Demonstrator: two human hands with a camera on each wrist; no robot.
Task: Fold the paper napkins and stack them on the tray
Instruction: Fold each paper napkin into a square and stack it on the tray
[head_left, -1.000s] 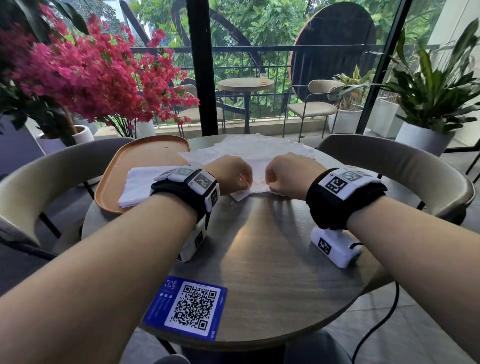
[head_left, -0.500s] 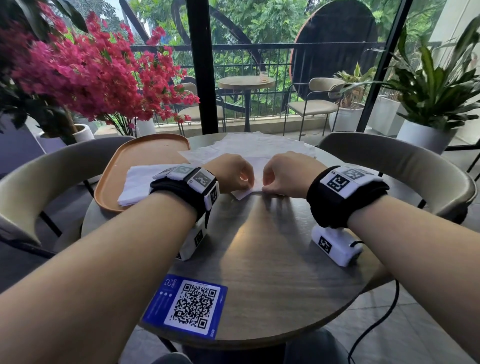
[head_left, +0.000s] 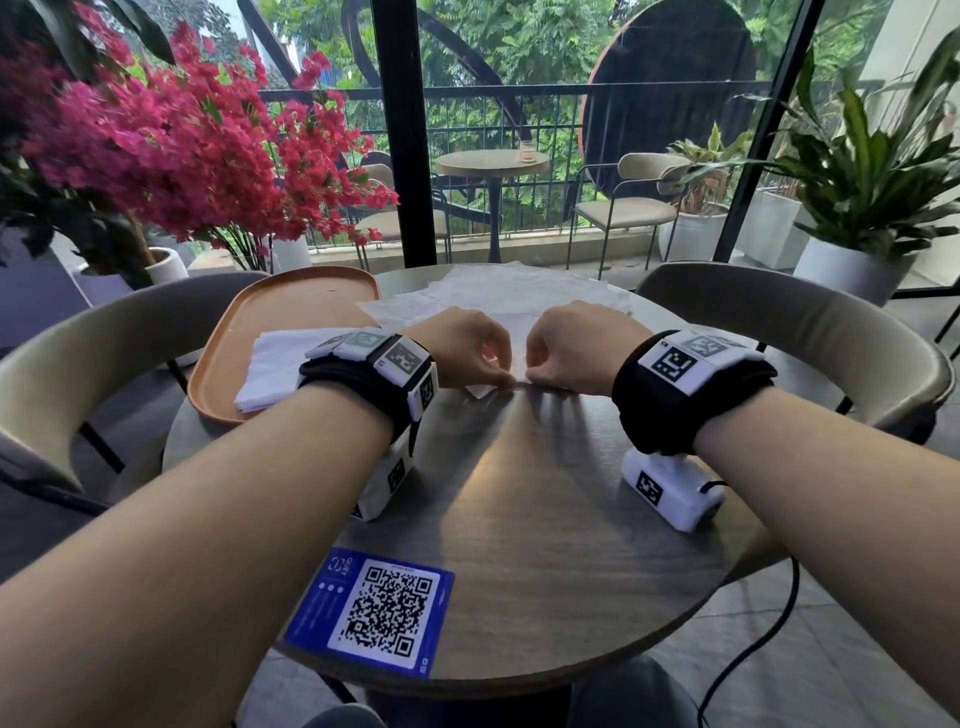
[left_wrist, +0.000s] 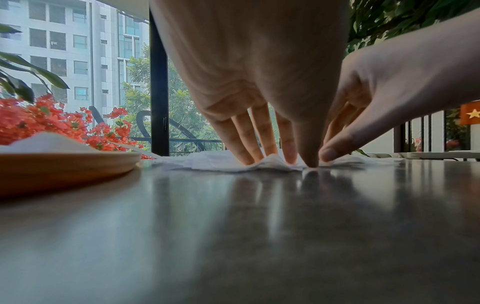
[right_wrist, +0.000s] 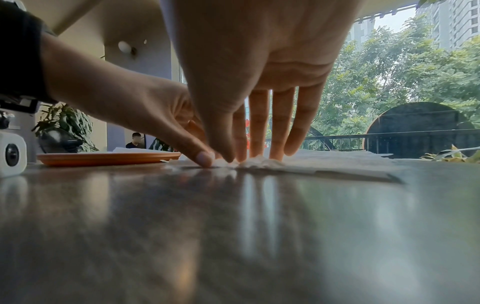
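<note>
Several unfolded white napkins (head_left: 498, 296) lie spread on the far half of the round table. Both hands meet at the near edge of the closest napkin (head_left: 480, 389). My left hand (head_left: 498, 382) pinches that edge between thumb and fingers, and the paper bunches up (left_wrist: 270, 161) under the fingertips. My right hand (head_left: 535, 375) pinches the same edge just beside it, thumb down on the paper (right_wrist: 249, 162). An orange oval tray (head_left: 291, 312) sits at the left with a stack of folded napkins (head_left: 275, 364) on its near part.
A blue QR-code card (head_left: 374, 613) lies at the table's near edge. Curved chair backs (head_left: 831, 332) ring the table on both sides. Pink flowers (head_left: 182, 156) stand at the back left, beyond the tray.
The two hands have drawn closer together along the napkin's near edge, and their thumbs now almost touch. The tray and the folded stack have not moved.
</note>
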